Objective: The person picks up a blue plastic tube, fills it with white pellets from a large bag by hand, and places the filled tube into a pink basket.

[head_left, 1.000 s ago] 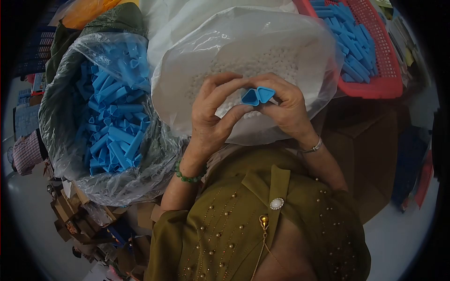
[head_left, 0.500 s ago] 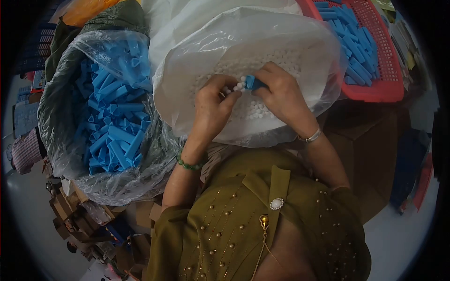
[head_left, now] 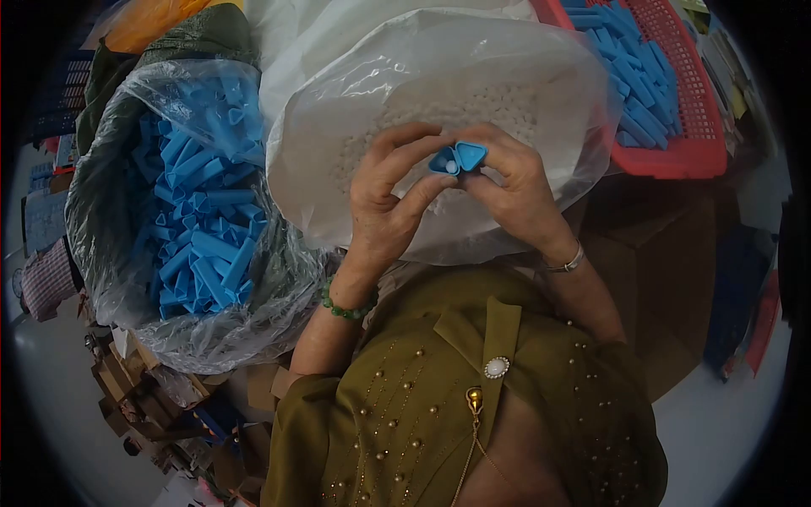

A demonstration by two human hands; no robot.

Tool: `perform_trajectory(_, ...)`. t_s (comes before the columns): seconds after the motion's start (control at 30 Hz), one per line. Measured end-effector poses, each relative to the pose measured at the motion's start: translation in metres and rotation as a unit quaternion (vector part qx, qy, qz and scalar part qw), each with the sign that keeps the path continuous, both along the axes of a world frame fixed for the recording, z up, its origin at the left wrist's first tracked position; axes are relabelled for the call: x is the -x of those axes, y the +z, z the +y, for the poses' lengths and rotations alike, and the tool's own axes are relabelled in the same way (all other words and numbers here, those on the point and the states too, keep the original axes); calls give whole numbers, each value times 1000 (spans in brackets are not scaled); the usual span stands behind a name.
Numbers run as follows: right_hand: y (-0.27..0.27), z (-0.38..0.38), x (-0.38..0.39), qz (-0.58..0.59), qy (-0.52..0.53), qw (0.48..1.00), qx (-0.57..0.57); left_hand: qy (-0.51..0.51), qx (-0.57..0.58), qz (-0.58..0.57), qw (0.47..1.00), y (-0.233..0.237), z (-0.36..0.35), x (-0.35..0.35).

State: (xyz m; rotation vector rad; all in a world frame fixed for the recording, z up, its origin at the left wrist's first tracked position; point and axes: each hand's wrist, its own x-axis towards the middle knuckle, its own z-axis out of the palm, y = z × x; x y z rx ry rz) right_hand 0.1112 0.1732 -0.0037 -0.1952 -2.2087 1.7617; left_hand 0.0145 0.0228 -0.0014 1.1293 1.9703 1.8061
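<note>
A small blue triangular tube [head_left: 440, 158] is held above the white bag, its mouth turned up toward me. A white ball [head_left: 451, 166] shows inside that mouth. Beside it, a triangular blue flap or cap [head_left: 470, 155] stands open, apparently joined to the tube. My left hand [head_left: 391, 186] pinches the tube's left side between thumb and index finger. From the right, my right hand [head_left: 517, 179] has its fingers closed around the blue piece; its lower part is hidden. Loose white balls [head_left: 460, 110] lie in the white plastic bag [head_left: 329, 110] under both hands.
At left, a lined sack [head_left: 97, 245] holds many blue triangular tubes [head_left: 207, 228]. More blue tubes [head_left: 642, 84] fill a red plastic basket [head_left: 693, 156] at upper right. A cardboard box [head_left: 659, 253] stands to my right; smaller boxes [head_left: 127, 372] lie at lower left.
The white balls at my left fingertips are gone from there, and one now shows in the tube. The tube has turned mouth-up, and my left hand has moved onto it.
</note>
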Motion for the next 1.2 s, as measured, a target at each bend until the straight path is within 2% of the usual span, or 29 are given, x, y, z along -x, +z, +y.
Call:
perform_trajectory(0.1,-8,3,-2,64,17,997,-46,16,-16,51,998,-2,-1,0)
perform_trajectory(0.13,-9,4,-3,14,37,990,138,-5,-20,53,998,-3,-3,2)
perform_trajectory(0.17,-10,4,-5,-37,55,946,317,-26,-24,54,998,-3,-4,3)
perform_trajectory(0.2,-13,3,-6,-36,55,946,317,-26,-24,55,998,-3,-4,1)
perform_trajectory(0.27,-22,-1,-8,-8,130,875,467,-36,-24,41,998,-1,-3,-2)
perform_trajectory(0.3,-20,-2,-8,-8,130,875,467,-36,-24,41,998,2,-2,-2)
perform_trajectory(0.37,-10,-5,-7,-16,148,847,511,-32,32,159,986,8,-2,-3)
perform_trajectory(0.4,-4,-8,-6,-17,149,847,511,-31,32,158,986,8,-2,-3)
perform_trajectory(0.47,7,-15,-7,-86,135,876,455,-52,35,207,976,9,-1,-2)
perform_trajectory(0.6,19,-31,-11,-92,116,878,456,-46,37,224,973,20,-12,-10)
perform_trajectory(0.67,36,-25,-16,-146,126,883,429,-34,18,188,981,37,-20,-20)
perform_trajectory(0.73,44,-15,-23,-34,97,950,296,-24,1,185,982,45,-40,-18)
perform_trajectory(0.77,45,-1,-30,9,36,988,149,30,41,228,972,50,-61,-11)
perform_trajectory(0.8,43,18,-37,53,-31,998,-2,81,79,269,957,54,-82,-3)
perform_trajectory(0.83,42,43,-43,56,-26,998,0,155,155,274,936,53,-100,7)
perform_trajectory(0.87,40,72,-48,83,-95,990,-69,226,228,275,906,49,-118,19)
perform_trajectory(0.93,37,127,-54,131,-231,942,-206,276,378,322,823,32,-152,47)
perform_trajectory(0.97,34,151,-52,130,-230,942,-206,276,378,320,823,18,-166,58)
perform_trajectory(1.0,30,172,-47,68,-283,855,-429,278,494,346,747,3,-178,67)
perform_trajectory(1.03,33,180,-42,3,-320,713,-624,275,599,367,657,-6,-182,75)
perform_trajectory(1.07,38,177,-42,5,-321,711,-626,277,597,367,658,-14,-183,80)
perform_trajectory(1.13,57,140,-38,115,-315,830,-446,274,655,361,605,-22,-182,84)
perform_trajectory(1.17,62,115,-36,110,-320,827,-449,268,651,364,609,-15,-180,81)
perform_trajectory(1.2,65,85,-34,136,-259,880,-375,298,624,337,638,1,-177,74)
